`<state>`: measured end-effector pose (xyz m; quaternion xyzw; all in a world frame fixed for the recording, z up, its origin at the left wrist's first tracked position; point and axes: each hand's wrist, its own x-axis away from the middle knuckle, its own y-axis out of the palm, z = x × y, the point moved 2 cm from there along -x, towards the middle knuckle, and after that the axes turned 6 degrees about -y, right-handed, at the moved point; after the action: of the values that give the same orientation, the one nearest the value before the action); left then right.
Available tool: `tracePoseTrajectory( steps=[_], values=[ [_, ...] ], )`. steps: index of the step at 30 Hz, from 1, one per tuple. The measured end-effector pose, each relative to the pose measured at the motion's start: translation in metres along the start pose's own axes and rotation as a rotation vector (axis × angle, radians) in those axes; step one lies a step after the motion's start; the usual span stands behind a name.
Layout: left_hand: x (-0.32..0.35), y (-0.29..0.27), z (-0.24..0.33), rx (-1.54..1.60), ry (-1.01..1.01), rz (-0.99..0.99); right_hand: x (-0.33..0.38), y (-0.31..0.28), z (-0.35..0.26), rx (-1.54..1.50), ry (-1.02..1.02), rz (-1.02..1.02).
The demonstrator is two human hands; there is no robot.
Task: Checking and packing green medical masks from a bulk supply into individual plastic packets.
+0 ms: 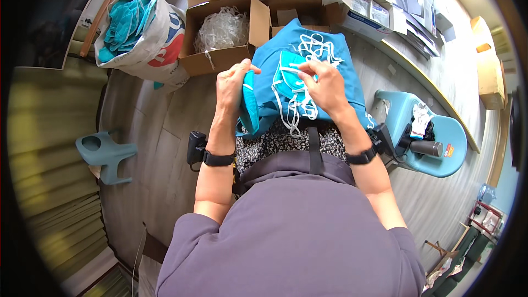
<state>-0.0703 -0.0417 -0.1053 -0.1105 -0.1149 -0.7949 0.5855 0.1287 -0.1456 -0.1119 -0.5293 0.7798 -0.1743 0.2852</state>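
- Grey wood-plank floor (157, 110) spreads around the person, with a yellow-green curtain (55, 154) along the left and a small grey-blue plastic stool (104, 151) standing in front of it.
- A blue cloth (352, 71) lies over the person's lap and serves as the working surface.
- Ahead, a white sack (157, 36) brims with teal pieces (129, 19); beside it, an open cardboard box (206, 58) holds a tangle of clear-white strands (223, 28).
- On the right, a blue plastic seat (454, 135) carries a dark cylindrical bottle (426, 148) and a white glove-like item (421, 120).
- The teal cup-shaped piece (250, 104) is at the left side of the cloth, seen nearly edge-on, with a ribbed-looking outer face.
- The left grip (235, 83) is closed on its upper part, fingers curled over.
- More teal cups (287, 77) with looping white straps (316, 47) lie mid-cloth, under the right grip (324, 80); its thumb and index finger are almost together, a strap running between them, though whether it is firmly pinched I cannot tell.
- The sack bears large red and blue printing; white lettering marks the cloth's right corner, and an orange-red sticker (449, 150), too small to read, sits on the seat.
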Motion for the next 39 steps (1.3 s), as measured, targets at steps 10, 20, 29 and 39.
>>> tracePoseTrajectory(
  steps=[10,20,29,39],
  values=[
    [-0.003,0.021,-0.038,-0.232,-0.12,-0.222,-0.012,0.021,0.015,-0.316,0.035,-0.044],
    [0.021,0.052,-0.039,-0.154,-0.206,-0.308,0.037,-0.021,-0.028,-0.106,-0.192,-0.004],
    [0.054,0.064,-0.001,-0.231,0.24,-0.185,0.024,-0.027,-0.04,0.075,-0.177,0.125],
    [0.074,0.053,0.005,-0.423,0.363,-0.159,0.001,-0.048,0.014,0.357,-0.443,0.228]
  ],
)
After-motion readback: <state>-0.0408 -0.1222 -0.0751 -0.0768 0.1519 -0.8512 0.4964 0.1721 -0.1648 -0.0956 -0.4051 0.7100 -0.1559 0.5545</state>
